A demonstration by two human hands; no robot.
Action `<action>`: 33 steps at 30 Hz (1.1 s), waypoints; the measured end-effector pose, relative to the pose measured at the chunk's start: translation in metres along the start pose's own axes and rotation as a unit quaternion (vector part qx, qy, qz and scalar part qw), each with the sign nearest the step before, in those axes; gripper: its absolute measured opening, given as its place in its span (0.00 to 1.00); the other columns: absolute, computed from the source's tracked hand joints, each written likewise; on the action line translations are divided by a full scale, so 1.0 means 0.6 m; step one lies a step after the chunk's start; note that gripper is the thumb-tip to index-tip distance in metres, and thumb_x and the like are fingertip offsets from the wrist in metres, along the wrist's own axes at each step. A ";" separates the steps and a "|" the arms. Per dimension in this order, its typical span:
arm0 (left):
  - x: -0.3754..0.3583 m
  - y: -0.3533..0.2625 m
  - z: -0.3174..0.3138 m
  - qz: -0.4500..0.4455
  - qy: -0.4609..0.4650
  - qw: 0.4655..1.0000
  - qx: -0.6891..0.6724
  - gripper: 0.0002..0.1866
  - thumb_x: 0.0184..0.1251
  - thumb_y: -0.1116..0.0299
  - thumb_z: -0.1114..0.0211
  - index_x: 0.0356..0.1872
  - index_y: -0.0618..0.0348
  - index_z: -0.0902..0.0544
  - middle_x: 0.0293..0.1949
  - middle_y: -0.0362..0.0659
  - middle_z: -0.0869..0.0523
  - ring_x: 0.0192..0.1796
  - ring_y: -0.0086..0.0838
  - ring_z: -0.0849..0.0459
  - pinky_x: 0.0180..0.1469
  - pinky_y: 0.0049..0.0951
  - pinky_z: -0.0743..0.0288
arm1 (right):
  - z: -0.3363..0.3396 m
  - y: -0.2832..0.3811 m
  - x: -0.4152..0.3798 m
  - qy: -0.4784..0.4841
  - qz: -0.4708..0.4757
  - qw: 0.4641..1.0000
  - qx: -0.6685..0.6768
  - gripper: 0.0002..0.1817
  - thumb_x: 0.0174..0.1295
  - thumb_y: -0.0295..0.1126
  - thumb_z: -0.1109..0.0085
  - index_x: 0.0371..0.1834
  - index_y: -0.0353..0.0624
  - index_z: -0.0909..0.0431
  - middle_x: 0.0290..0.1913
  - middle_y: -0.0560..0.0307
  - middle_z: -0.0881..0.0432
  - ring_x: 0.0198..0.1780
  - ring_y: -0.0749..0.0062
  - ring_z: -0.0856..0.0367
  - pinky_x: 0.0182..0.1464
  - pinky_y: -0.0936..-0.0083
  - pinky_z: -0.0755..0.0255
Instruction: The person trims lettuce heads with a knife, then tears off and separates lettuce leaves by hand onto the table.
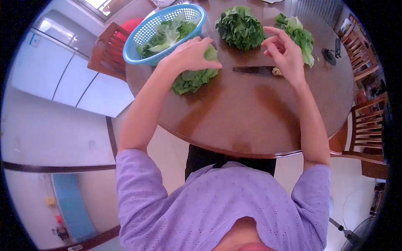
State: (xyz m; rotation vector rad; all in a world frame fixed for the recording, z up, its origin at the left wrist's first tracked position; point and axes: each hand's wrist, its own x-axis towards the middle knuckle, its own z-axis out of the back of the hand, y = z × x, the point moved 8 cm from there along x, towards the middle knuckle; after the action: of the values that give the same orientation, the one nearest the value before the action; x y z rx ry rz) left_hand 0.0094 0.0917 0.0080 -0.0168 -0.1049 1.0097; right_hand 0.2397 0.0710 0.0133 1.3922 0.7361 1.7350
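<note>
My left hand rests over green lettuce leaves beside the blue basket, its thumb and index finger spread wide. The leaves show between and below those fingers; the other fingertips are hidden. My right hand hovers above the table with loosely bent fingers apart, and I see nothing in it. Below its fingers lies a dark-bladed knife, pointing left. At the knife's right end is a small yellowish piece, too small to name. The blue perforated basket holds loose lettuce leaves.
A full leafy green bunch stands at the far middle of the round brown table. Another lettuce bunch lies farther right, near a small black object. Wooden chairs surround the table.
</note>
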 end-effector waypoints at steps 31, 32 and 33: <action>-0.033 0.058 -0.028 0.072 -0.086 0.991 -0.075 0.46 0.45 0.51 0.28 0.67 0.60 0.35 0.52 0.61 0.19 0.56 0.51 0.21 0.60 0.40 0.29 | -0.170 0.018 -0.088 0.327 0.166 0.915 -0.170 0.26 0.47 0.14 0.53 0.52 0.45 0.29 0.41 0.51 0.15 0.45 0.49 0.20 0.47 0.59 0.25; -0.033 0.058 -0.028 0.072 -0.085 0.991 -0.075 0.46 0.45 0.51 0.28 0.67 0.60 0.34 0.52 0.61 0.19 0.56 0.51 0.21 0.60 0.40 0.29 | -0.170 0.017 -0.088 0.327 0.163 0.915 -0.171 0.26 0.47 0.14 0.53 0.53 0.46 0.29 0.40 0.51 0.15 0.46 0.49 0.20 0.47 0.59 0.25; -0.033 0.058 -0.027 0.074 -0.083 0.991 -0.074 0.46 0.45 0.51 0.28 0.67 0.60 0.34 0.52 0.61 0.20 0.56 0.51 0.21 0.60 0.40 0.29 | -0.171 0.016 -0.088 0.327 0.161 0.915 -0.172 0.27 0.47 0.14 0.53 0.53 0.46 0.29 0.40 0.51 0.15 0.46 0.48 0.20 0.47 0.59 0.25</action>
State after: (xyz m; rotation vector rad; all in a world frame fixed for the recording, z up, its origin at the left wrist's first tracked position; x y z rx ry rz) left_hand -0.0287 0.0941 -0.0118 -0.0777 -0.3353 1.1489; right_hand 0.1433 0.0240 -0.0303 0.7042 0.5085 2.4988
